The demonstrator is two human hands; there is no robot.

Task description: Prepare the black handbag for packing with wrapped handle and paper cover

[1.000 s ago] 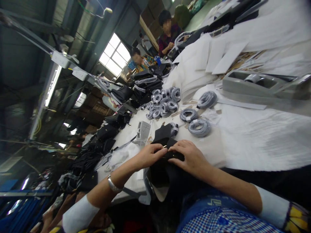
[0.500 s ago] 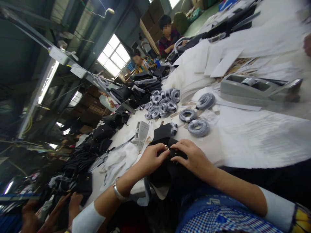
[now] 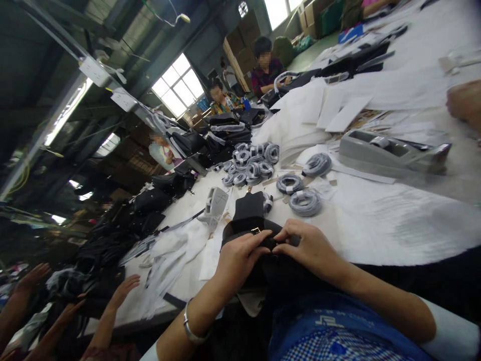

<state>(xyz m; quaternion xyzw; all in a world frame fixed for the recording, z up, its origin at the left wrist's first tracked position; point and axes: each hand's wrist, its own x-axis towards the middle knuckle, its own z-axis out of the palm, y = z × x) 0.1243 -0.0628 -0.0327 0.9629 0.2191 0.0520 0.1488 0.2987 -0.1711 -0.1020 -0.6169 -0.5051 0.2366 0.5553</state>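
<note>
A black bag sits at the table's near edge, close against my body, with a small gold buckle on it. My left hand lies over the bag just below that buckle, its thumb and fingertips closed on a black strap. From the other side my right hand pinches the same dark piece, its fingertips almost meeting those of the left. What exactly lies between the fingertips is partly hidden, black on black. Beyond the bag are coiled grey straps and a small grey tape dispenser.
A large grey tape dispenser stands on white sheeting at right. Black bags are piled along the left. A co-worker's hand reaches in at lower left, another person's hand at far right. People sit across the table.
My left hand has shifted right and below the gold buckle, leaving the buckle uncovered. My right hand stays close to it. At lower left, a co-worker's hands have moved apart and the fingers opened.
</note>
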